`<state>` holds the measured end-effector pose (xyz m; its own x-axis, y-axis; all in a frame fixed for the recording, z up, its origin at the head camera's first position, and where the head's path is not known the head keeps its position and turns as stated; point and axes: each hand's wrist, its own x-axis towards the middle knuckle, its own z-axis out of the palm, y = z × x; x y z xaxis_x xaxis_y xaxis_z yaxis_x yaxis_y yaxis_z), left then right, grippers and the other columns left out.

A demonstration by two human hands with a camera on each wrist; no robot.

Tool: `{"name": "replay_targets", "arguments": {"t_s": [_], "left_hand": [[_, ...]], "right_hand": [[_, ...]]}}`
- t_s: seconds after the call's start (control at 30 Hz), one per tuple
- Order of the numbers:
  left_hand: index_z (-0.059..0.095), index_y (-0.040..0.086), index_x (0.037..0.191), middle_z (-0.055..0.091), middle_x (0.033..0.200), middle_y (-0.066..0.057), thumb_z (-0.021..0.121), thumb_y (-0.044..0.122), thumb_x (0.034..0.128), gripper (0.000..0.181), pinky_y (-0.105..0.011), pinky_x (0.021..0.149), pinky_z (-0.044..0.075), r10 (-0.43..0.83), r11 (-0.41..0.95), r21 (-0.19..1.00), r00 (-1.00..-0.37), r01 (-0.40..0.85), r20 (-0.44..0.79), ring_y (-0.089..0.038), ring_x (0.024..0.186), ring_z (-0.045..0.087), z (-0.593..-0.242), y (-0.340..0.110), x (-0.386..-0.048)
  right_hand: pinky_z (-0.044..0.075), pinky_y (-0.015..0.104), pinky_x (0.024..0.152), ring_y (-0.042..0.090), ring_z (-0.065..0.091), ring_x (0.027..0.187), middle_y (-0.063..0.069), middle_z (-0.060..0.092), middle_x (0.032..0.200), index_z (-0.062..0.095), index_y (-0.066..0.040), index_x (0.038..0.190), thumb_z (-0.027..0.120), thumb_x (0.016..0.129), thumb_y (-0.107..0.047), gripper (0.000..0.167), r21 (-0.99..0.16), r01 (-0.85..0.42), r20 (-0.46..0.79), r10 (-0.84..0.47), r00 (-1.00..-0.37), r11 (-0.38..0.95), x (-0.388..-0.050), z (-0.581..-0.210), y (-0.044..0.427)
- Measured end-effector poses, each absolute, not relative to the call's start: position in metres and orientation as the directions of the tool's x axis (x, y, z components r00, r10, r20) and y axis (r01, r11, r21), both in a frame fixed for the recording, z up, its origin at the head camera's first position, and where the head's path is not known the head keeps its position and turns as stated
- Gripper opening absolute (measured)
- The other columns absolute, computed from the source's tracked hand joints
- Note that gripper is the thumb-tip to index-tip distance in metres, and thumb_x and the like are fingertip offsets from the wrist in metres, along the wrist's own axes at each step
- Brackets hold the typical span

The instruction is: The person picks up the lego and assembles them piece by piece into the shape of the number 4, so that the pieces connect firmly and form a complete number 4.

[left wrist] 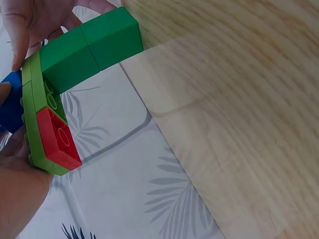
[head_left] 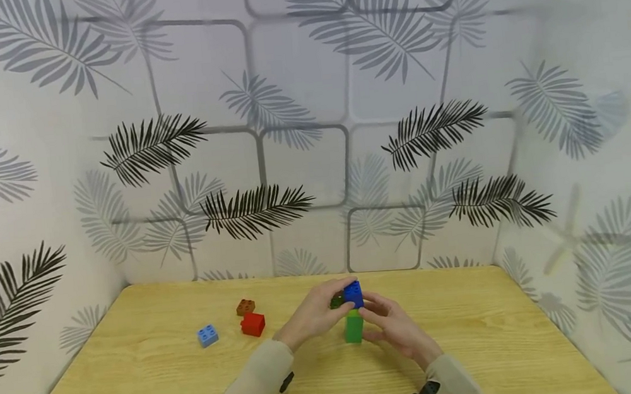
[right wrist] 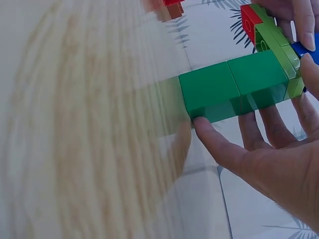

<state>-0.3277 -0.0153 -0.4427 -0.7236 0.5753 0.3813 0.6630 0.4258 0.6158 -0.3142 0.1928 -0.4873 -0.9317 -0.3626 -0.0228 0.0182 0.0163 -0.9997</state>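
Note:
A stack of toy building bricks stands upright on the wooden table. Two green bricks (right wrist: 209,92) form its column, topped by lime-green pieces (left wrist: 37,114) that jut out sideways. Under the overhang hangs a red brick (left wrist: 57,139). My left hand (head_left: 317,311) pinches a blue brick (head_left: 353,293) at the top of the stack; whether it is fully seated cannot be seen. My right hand (head_left: 394,327) holds the stack from the right, its fingers (right wrist: 219,142) along the green column and its thumb up near the blue brick.
Left of the stack lie a loose red brick (head_left: 253,324), an orange-brown brick (head_left: 245,307) and a light blue brick (head_left: 207,335). The wooden table (head_left: 156,377) ends at a leaf-patterned wall covering (head_left: 307,166) behind and at the sides.

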Motion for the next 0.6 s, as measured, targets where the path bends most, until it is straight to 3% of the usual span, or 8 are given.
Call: {"name": "replay_targets", "arguments": {"t_s": [0.33, 0.6], "left_hand": [[0.043, 0.011, 0.148, 0.059, 0.135, -0.009, 0.059, 0.016, 0.0988, 0.052, -0.036, 0.099, 0.051, 0.586, 0.495, 0.560, -0.731, 0.665, 0.349, -0.021, 0.117, 0.060, -0.4393, -0.0148, -0.3242], [0.043, 0.012, 0.149, 0.057, 0.137, -0.008, 0.057, 0.021, 0.1004, 0.051, -0.039, 0.103, 0.048, 0.587, 0.577, 0.509, -0.757, 0.639, 0.285, -0.021, 0.121, 0.058, -0.4347, -0.0124, -0.3240]], "right_hand": [[0.051, 0.049, 0.096, 0.026, 0.051, 0.126, 0.024, 0.038, 0.150, 0.034, -0.009, 0.152, 0.061, 0.098, -0.032, 0.064, -1.000, 0.029, -0.031, -0.354, -0.935, 0.011, -0.3141, -0.4869, 0.1926], [0.051, 0.051, 0.096, 0.032, 0.042, 0.135, 0.022, 0.040, 0.149, 0.036, -0.006, 0.151, 0.058, 0.099, -0.034, 0.062, -1.000, 0.016, -0.010, -0.341, -0.940, -0.014, -0.3116, -0.4868, 0.1900]]}}
